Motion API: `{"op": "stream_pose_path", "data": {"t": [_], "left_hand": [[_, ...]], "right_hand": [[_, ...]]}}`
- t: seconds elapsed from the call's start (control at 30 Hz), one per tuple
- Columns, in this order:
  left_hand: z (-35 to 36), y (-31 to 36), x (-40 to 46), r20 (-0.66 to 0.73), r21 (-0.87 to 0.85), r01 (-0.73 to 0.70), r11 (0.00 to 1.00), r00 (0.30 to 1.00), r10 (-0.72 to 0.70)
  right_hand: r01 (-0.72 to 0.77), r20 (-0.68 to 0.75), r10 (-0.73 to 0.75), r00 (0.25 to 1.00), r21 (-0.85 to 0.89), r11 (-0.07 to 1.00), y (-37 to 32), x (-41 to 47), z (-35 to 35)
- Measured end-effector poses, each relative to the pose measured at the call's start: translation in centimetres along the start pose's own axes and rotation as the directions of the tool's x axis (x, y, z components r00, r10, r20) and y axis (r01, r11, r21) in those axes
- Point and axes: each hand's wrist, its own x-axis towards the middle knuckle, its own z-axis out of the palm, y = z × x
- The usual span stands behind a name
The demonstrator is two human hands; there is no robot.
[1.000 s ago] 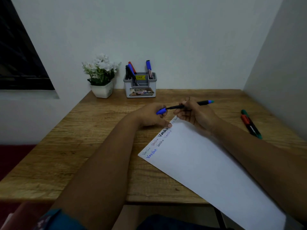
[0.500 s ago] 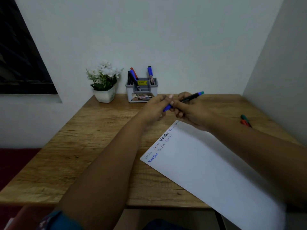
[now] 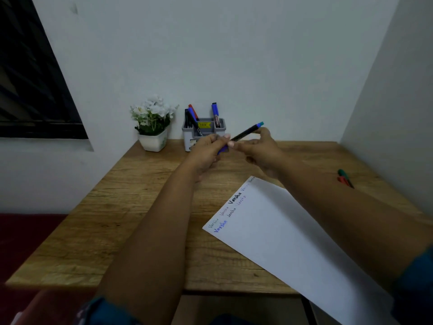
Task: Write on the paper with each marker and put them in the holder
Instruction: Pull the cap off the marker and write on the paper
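Both my hands hold one black marker (image 3: 244, 132) with a blue cap, lifted above the desk just in front of the grey holder (image 3: 220, 129). My left hand (image 3: 208, 151) pinches the blue cap end. My right hand (image 3: 260, 148) grips the black barrel, whose teal end points up and right. The holder stands against the back wall with several markers upright in it. The white paper (image 3: 281, 242) lies on the desk below my right arm, with words written along its near-left edge.
A white pot of white flowers (image 3: 153, 123) stands left of the holder. A green marker and a red marker (image 3: 344, 178) lie together on the wooden desk (image 3: 131, 207) at the right, near the side wall. A dark window is at the left.
Both hands have lifted the marker off the paper and carried it up and back toward the holder. The marker's teal end now tilts higher.
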Motion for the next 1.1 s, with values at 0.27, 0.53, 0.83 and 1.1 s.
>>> {"op": "stream_pose_path", "data": {"t": [0.27, 0.53, 0.83, 1.1], "left_hand": [[-2.9, -2.3, 0.5, -0.113, 0.569, -0.057, 0.82, 0.983, 0.147], [-2.7, -2.7, 1.5, -0.269, 0.225, -0.174, 0.959, 0.935, 0.233], [-1.2, -3.4, 2.4, -0.329, -0.111, -0.266, 0.958, 0.919, 0.217], [-1.3, -6.0, 3.0, -0.458, 0.063, -0.179, 0.982, 0.869, 0.187]], "right_hand": [[0.584, 0.514, -0.399, 0.759, -0.809, 0.069, 0.6, 2.4, 1.8], [0.573, 0.438, -0.423, 0.793, -0.772, 0.274, 1.1, 2.1, 4.2], [0.492, 0.276, -0.418, 0.865, -0.627, 0.604, 0.7, 3.9, 4.4], [0.447, 0.145, -0.454, 0.879, -0.583, 0.679, 0.1, 6.9, 4.2]]}}
